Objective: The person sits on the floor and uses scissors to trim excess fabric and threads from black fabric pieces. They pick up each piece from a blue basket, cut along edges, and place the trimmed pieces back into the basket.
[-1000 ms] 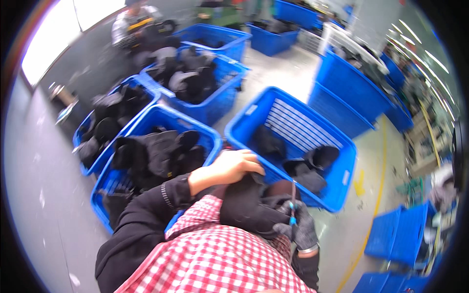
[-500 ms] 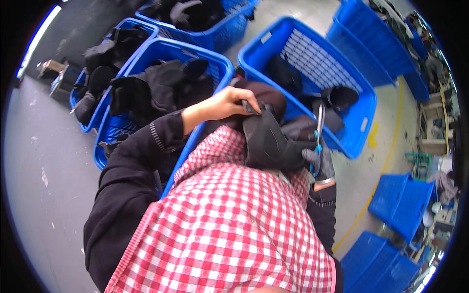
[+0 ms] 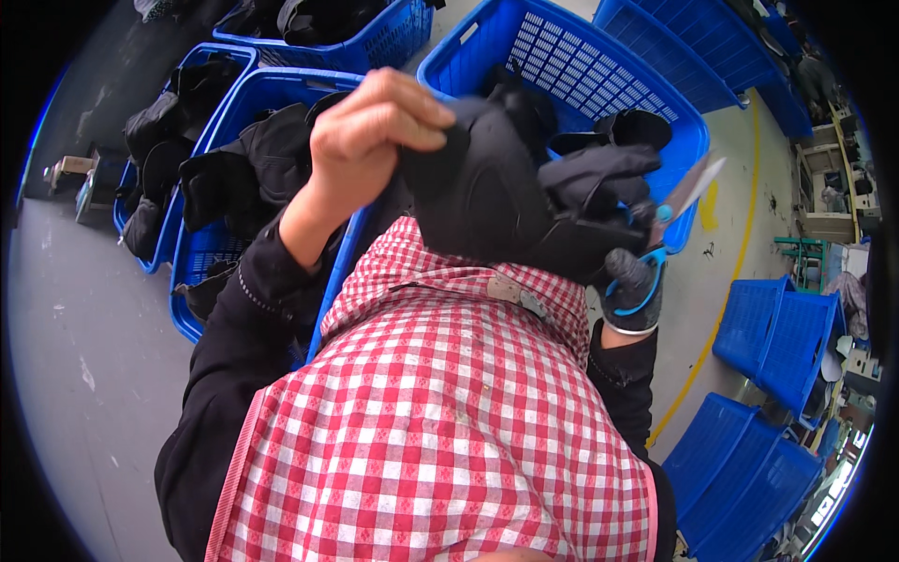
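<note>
My left hand [image 3: 370, 131] is bare and pinches the upper edge of a black padded fabric piece [image 3: 496, 192], holding it up over my red and white checked apron [image 3: 431, 412]. My right hand [image 3: 629, 281] wears a dark glove and grips blue-handled scissors [image 3: 676, 201], blades pointing up and to the right, right beside the fabric's right edge. That hand also seems to pinch the fabric's right side. More black fabric bunches above the glove.
A blue plastic crate [image 3: 599, 84] lies ahead holding a few black pieces. To the left, other blue crates [image 3: 234, 187] are packed with black items. Stacked blue crates [image 3: 768, 328] stand at the right by a yellow floor line [image 3: 721, 281].
The black piece and both hands have risen closer to the camera. The view has tilted down, so the apron fills more of it and the crates have slid toward the top.
</note>
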The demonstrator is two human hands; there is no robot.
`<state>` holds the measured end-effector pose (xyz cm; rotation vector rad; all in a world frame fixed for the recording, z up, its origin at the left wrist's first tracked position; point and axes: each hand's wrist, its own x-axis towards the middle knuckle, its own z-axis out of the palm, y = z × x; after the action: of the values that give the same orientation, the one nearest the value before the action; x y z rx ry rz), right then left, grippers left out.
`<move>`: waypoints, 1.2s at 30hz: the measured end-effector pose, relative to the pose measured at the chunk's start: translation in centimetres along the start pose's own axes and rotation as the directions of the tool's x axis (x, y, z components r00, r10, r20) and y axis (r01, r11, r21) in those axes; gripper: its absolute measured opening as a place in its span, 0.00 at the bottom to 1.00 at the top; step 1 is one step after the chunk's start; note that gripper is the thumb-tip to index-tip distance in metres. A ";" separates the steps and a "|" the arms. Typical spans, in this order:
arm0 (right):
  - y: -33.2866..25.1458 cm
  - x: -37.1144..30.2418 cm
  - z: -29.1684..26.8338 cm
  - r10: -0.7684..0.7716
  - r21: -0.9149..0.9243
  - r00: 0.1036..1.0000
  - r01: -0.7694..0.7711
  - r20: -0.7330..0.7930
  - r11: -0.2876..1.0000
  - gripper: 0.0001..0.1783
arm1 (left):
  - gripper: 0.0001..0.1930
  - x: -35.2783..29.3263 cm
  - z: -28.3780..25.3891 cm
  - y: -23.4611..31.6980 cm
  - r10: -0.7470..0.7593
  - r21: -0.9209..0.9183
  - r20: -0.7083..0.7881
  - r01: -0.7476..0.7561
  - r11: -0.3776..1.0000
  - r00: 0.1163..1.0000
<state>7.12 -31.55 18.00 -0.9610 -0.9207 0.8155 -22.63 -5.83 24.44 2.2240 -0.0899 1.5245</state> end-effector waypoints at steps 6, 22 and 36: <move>3.4 2.7 1.8 0.136 0.100 0.981 -0.122 -0.141 0.987 0.34 | 0.10 -6.9 5.2 -5.9 -0.652 -0.452 0.099 0.617 0.644 0.752; 0.9 2.1 2.8 -0.021 -0.173 0.976 -0.017 -0.217 0.985 0.35 | 0.25 -3.9 4.7 0.7 -0.827 -0.579 0.433 0.814 0.049 0.358; 1.8 1.5 6.7 0.028 -0.587 0.995 -0.082 -0.099 0.805 0.30 | 0.41 4.7 9.0 -1.2 -0.654 0.523 0.065 0.532 0.666 0.754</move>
<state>1.32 -27.53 18.65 -1.5634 -1.1026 0.5262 -12.58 -7.37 25.59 2.4312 0.9653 0.9434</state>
